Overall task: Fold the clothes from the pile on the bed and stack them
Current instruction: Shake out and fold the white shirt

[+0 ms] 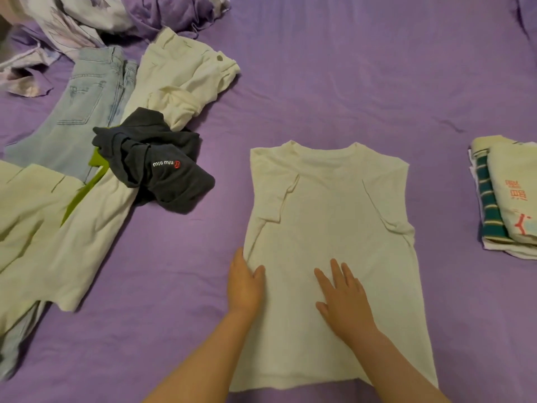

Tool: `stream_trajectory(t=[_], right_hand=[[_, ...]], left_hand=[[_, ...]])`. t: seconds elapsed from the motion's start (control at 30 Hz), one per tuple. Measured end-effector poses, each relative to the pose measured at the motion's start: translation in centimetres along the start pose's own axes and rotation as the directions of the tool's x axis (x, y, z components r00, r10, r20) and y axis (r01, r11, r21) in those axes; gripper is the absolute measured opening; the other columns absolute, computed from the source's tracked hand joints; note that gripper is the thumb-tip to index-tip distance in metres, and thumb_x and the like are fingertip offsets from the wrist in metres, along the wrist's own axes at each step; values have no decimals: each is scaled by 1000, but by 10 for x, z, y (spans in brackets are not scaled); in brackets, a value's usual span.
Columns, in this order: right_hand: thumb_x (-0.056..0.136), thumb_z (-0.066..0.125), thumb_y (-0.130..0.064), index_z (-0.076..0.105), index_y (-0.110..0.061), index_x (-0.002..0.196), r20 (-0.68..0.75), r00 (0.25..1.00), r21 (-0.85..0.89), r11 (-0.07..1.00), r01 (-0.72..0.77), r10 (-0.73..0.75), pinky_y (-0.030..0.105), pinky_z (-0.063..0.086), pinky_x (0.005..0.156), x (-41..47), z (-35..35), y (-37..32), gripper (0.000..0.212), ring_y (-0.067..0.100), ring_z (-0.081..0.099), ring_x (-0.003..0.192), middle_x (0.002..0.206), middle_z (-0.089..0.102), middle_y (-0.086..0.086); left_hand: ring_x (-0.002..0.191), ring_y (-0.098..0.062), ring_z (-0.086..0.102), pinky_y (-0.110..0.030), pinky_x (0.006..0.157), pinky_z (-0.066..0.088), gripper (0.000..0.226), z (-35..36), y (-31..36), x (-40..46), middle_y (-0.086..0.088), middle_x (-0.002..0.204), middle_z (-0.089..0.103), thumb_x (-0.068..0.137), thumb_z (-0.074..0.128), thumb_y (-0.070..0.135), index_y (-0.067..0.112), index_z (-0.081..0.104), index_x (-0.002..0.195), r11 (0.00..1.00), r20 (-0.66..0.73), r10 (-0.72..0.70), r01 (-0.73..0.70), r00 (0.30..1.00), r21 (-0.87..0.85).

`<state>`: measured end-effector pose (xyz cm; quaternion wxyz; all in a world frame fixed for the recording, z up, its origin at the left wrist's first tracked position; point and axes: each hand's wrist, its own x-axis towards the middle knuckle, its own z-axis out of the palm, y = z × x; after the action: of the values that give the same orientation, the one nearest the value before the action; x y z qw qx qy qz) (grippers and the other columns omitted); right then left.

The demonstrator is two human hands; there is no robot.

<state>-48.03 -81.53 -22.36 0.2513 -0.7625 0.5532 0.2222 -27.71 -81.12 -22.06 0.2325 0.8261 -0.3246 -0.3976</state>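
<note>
Flat on the purple bedsheet (348, 82) lies a cream T-shirt (328, 216), neck away from the person, both short sleeves folded inward onto the body; the left hand (245, 282) rests along its left edge with fingers straight and together, gripping nothing; the right hand (341, 299) lies palm-down on the lower middle of the shirt, fingers spread and extended — pressing the cloth, not pinching it. To the left sits the unfolded pile: a crumpled dark navy garment (154, 162) with a small white and red logo lies on top of a wide cream garment (49, 234), with a strip of lime-green cloth (87, 187) showing between them; behind these, light blue jeans (84, 106) lie beside bunched cream trousers (180, 82) with a button at the waist. At the far left corner a floral lilac duvet (72, 21) is heaped. Well apart on the right edge stands the folded stack (505, 199) — a cream top with red print uppermost, a teal striped piece beneath, white layers at the bottom.
</note>
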Motion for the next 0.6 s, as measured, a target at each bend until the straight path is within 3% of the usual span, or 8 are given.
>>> stream_trajectory(t=[0.17, 0.27, 0.37, 0.47, 0.6], right_hand=[[101, 35, -42, 5, -31, 153, -9, 997, 4, 997, 76, -76, 36, 15, 117, -27, 20, 6, 61, 25, -9, 148, 160, -13, 8], [101, 36, -41, 8, -32, 153, 26, 993, 13, 993, 116, -116, 36, 15, 116, -45, 31, 12, 59, 24, -7, 148, 160, -13, 6], [101, 37, -38, 9, -32, 153, 80, 989, 16, 992, 127, -128, 36, 12, 117, -67, 38, 15, 59, 24, -6, 148, 161, -11, 5], [101, 39, -38, 9, -31, 153, 105, 987, 37, 992, 119, -122, 35, 13, 117, -85, 42, 16, 60, 24, -2, 148, 161, -7, 5], [98, 43, -44, 16, -32, 152, 101, 983, 92, 985, 146, -155, 36, 12, 117, -98, 41, 8, 62, 23, 3, 148, 161, 5, 3]], left_hand=[[83, -23, 59, -29, 67, 43, 13, -2, -32, -39, -8, 95, 66, 90, 64, 19, 8, 59, 97, 978, -12, -190, 188, 982, -92], [69, -17, 55, -24, 54, 39, 14, -10, -48, -65, 0, 74, 61, 88, 66, 20, 8, 60, 82, 973, 2, -202, 200, 979, -116], [68, -19, 55, -28, 57, 42, 18, -17, -63, -92, 0, 73, 60, 86, 68, 22, 10, 59, 76, 961, 31, -248, 250, 968, -123], [77, -21, 60, -31, 67, 48, 12, -22, -74, -116, -2, 83, 65, 85, 71, 19, 10, 62, 88, 937, 127, -302, 319, 945, -141], [79, -16, 62, -26, 65, 49, 8, -27, -72, -141, -7, 95, 68, 91, 64, 19, 13, 62, 94, 923, 174, -268, 304, 948, -234]])
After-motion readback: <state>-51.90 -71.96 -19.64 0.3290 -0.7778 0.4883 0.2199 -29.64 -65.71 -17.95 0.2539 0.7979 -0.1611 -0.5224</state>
